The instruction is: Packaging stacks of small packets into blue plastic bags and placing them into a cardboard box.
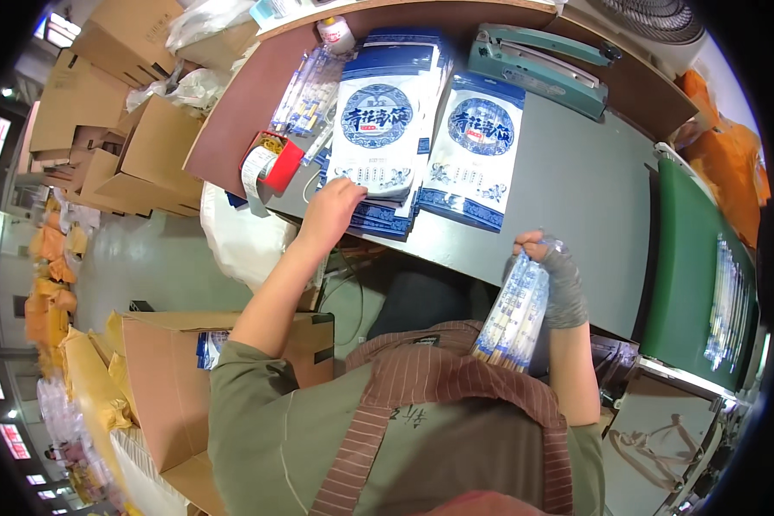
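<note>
While the front edge of the worktop (589, 181) is faced by the wearer, a wrapped chopstick bundle (516, 314) is held in the right hand (557, 279) near that edge, toward its right part. The bundle is gripped near its upper end by curled fingers; its length is slanted down and to the left, beside the palm, and its lower end is pointed toward the striped apron (434, 374). The right hand is covered by a grey glove, from which the fingertips are left bare.

The left hand (337, 205) is placed at the front edge, left of the middle, with its fingers partly bent and its fingertips in contact with the near end of the pouch stack (374, 129). Whether a pouch is pinched there cannot be told.

The bundle is formed of slender pale sticks, marked with blue patterns and enclosed in clear, glossy film; tan ends are shown at the bottom. The pouches are printed in white and blue, with a round blue emblem. A separate pouch pile (477, 150) is laid to the right of the stack. A green sealer (537, 73) is positioned along the back edge.
</note>
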The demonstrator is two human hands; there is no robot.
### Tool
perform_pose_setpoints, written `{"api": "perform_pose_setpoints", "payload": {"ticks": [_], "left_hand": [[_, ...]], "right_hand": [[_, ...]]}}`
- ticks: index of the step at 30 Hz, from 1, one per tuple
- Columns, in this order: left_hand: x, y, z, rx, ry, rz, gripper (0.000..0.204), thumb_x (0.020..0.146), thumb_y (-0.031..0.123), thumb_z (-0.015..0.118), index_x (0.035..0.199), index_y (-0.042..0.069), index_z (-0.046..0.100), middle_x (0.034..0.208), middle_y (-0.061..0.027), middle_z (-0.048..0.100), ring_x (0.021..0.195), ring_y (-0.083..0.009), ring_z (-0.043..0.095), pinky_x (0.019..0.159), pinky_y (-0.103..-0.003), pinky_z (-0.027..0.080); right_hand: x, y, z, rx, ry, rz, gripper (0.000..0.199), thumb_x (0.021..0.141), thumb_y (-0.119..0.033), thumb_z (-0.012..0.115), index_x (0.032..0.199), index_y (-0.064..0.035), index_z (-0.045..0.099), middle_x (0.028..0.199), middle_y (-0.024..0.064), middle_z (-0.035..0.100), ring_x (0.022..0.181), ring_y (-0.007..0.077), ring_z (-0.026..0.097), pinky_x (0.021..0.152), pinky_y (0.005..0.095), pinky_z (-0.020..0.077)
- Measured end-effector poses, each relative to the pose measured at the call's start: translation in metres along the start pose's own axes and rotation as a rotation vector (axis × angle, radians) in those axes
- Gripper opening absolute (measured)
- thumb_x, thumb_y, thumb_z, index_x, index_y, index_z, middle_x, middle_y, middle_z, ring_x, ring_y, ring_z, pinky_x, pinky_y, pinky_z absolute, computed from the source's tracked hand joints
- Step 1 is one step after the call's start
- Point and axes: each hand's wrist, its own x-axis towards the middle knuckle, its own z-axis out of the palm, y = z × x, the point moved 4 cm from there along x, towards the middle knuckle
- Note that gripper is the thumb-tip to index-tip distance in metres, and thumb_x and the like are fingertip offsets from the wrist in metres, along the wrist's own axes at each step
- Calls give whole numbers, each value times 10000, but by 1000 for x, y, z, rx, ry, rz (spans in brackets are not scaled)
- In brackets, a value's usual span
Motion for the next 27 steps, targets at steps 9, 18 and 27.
{"api": "perform_pose_setpoints", "payload": {"ticks": [9,18,27], "left_hand": [[36,-51,11,-473,-40,-290,161,824,114,678,800,-10,578,658,-124,565,608,-220,519,602,-320,436],[84,92,45,-530,-230,84,120,827,50,547,929,5,593,930,-194,553,915,-387,545,792,-439,452],[79,238,97,-832,-113,106,250,832,59,622,1072,38,686,890,-142,620,850,-358,606,748,-368,487]], "right_hand": [[-11,13,-31,78,15,-53,198,798,-125,674,959,-33,604,854,102,631,705,166,628,637,272,550],[-37,12,-43,1,92,-181,236,799,-119,688,1001,-36,600,915,103,628,761,169,627,668,270,543],[-60,-8,-35,-297,45,-425,229,798,-174,662,981,-51,602,993,71,638,916,134,570,832,269,440]]}}
